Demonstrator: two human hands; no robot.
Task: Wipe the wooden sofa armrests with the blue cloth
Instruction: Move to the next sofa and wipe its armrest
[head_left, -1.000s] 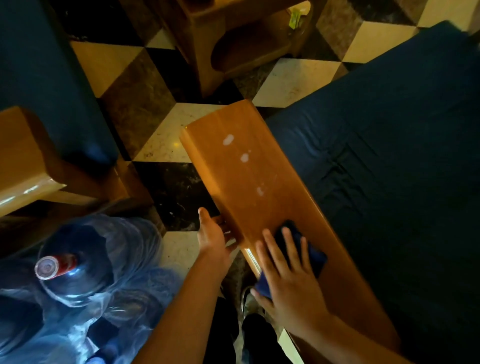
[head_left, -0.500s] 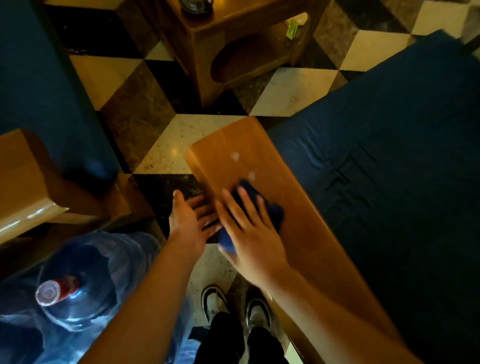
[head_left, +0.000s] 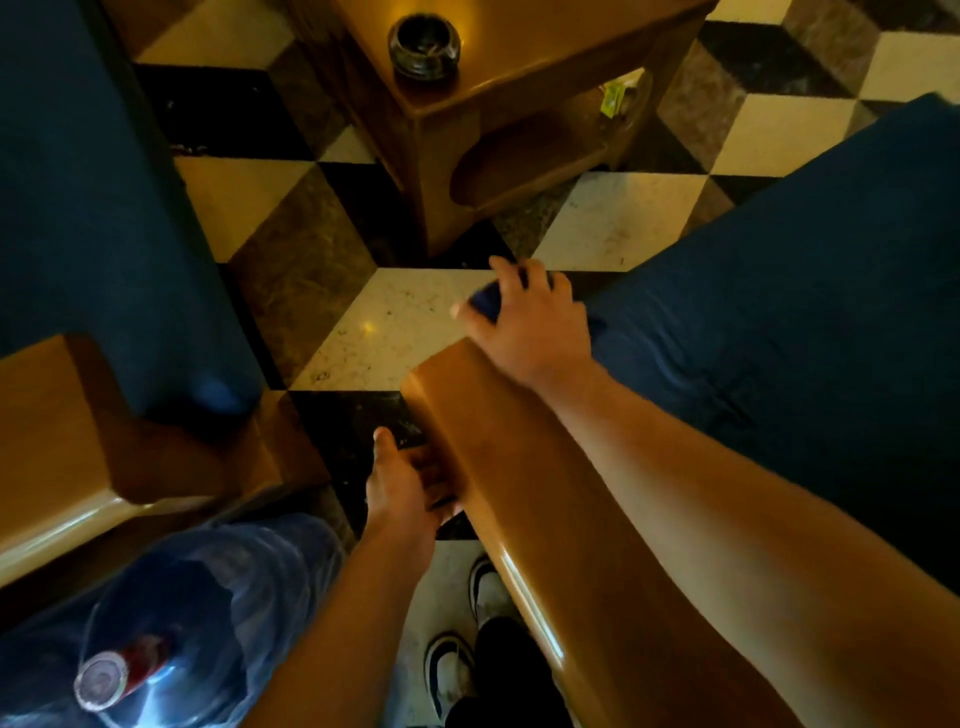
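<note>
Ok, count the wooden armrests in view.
2: one armrest under the right hand, by the dark cushion; another armrest at the left edge. More may lie outside the frame.

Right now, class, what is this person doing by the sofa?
A person is wiping a wooden sofa armrest. The right hand holds the blue cloth at the armrest's far end, by the dark blue seat cushion. The left hand rests against the armrest's outer side. A water bottle stands on the floor nearby.

The wooden armrest (head_left: 545, 519) carries the blue cloth (head_left: 485, 301) at its far end, under the gripping right hand (head_left: 524, 322); the forearm lies along it behind the grip.
</note>
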